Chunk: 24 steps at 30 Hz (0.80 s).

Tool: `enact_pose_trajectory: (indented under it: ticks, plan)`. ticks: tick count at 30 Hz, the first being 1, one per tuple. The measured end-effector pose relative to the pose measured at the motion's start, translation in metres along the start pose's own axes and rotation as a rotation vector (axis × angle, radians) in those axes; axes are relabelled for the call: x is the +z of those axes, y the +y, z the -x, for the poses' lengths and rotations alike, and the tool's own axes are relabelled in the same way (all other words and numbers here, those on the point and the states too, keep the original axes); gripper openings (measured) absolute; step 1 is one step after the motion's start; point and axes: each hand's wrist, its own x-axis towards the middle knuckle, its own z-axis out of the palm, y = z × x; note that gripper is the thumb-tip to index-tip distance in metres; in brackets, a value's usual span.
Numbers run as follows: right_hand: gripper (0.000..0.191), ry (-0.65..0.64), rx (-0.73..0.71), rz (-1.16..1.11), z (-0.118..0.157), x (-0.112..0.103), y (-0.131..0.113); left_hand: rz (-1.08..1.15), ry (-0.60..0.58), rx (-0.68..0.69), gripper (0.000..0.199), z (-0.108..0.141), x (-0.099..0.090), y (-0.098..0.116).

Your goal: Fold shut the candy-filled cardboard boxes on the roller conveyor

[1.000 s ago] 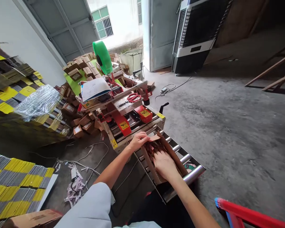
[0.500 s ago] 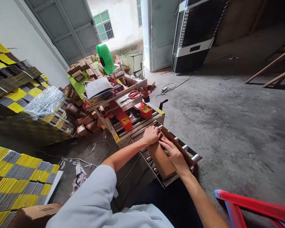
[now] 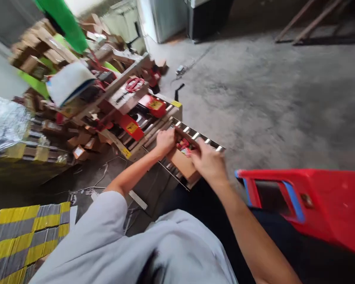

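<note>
A long brown cardboard box (image 3: 182, 163) lies on the metal roller conveyor (image 3: 172, 173) in front of me. Its top is open and red packets (image 3: 183, 145) show inside. At the box's far left end, my left hand (image 3: 165, 141) has its fingers curled over the edge. My right hand (image 3: 208, 161) is at the near right side, thumb toward the opening and fingers bent round the raised flap. Motion blurs both hands somewhat.
Beyond the rollers stands a taping machine (image 3: 131, 127) with red parts and a green tape roll (image 3: 66, 25). Many small cartons are heaped behind it. A red plastic stool (image 3: 322, 197) is at the right, and yellow-grey stacks (image 3: 26, 232) are at the lower left.
The view has swung down and to the right, bringing in more of the red stool. The box now shows a wider opening with red packets, and my right hand has moved to its flap.
</note>
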Motion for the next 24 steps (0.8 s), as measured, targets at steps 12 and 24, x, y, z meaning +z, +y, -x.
enact_pose_trajectory:
  ticks: [12,24]
  plan:
    - [0.055,-0.15,0.033,-0.071,0.063,0.041,0.016,0.508,0.43,0.335,0.05,0.074,0.002,0.031]
    - [0.051,-0.095,0.157,-0.984,0.011,0.049,0.036,0.068,0.068,0.434,0.078,0.011,-0.003,-0.038]
